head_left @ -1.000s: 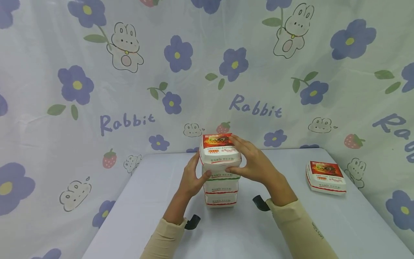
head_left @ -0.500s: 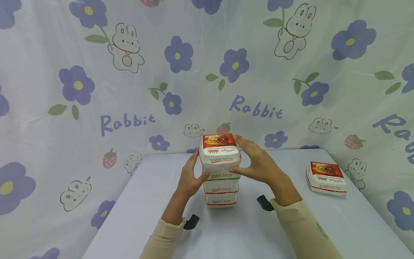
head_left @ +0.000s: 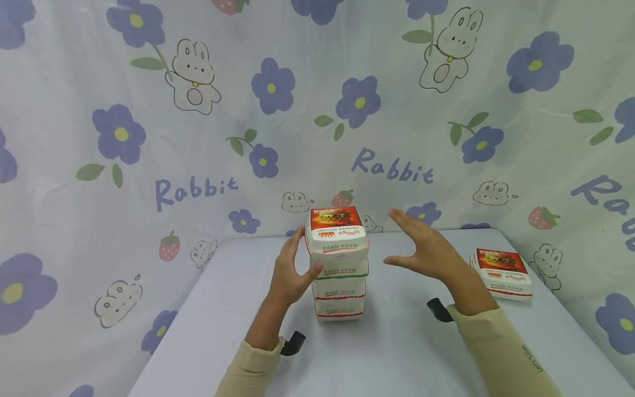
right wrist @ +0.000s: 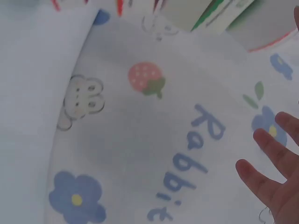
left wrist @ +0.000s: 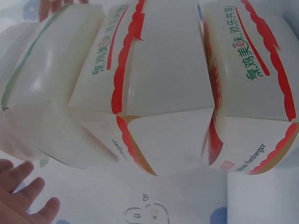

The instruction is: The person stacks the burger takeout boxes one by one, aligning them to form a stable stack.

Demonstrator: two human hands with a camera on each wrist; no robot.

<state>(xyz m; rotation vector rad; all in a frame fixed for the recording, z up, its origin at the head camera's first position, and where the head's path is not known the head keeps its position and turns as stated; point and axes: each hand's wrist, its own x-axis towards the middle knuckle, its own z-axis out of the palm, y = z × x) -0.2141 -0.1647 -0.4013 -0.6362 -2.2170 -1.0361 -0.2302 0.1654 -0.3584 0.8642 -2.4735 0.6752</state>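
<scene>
Several white paper burger boxes stand in a stack (head_left: 339, 286) mid-table in the head view. The top burger box (head_left: 337, 237) has a red lid panel with a burger picture; the one under it has a green stripe, the lower ones red stripes. My left hand (head_left: 285, 275) is at the left side of the top box, thumb at its front corner. In the left wrist view its spread fingers (left wrist: 39, 200) stick out beyond the boxes. My right hand (head_left: 429, 253) is apart from the stack, to its right, with fingers and thumb spread around nothing.
Another burger box (head_left: 501, 273) lies on the white table (head_left: 208, 331) near its right edge, behind my right forearm. A curtain (head_left: 307, 127) with rabbits and flowers hangs along the back. Black wrist mounts (head_left: 440, 310) stick out inward from both cuffs.
My right hand has come off the top box and moved right, away from the stack. My left hand stays at the left side, and the stack stands where it was.
</scene>
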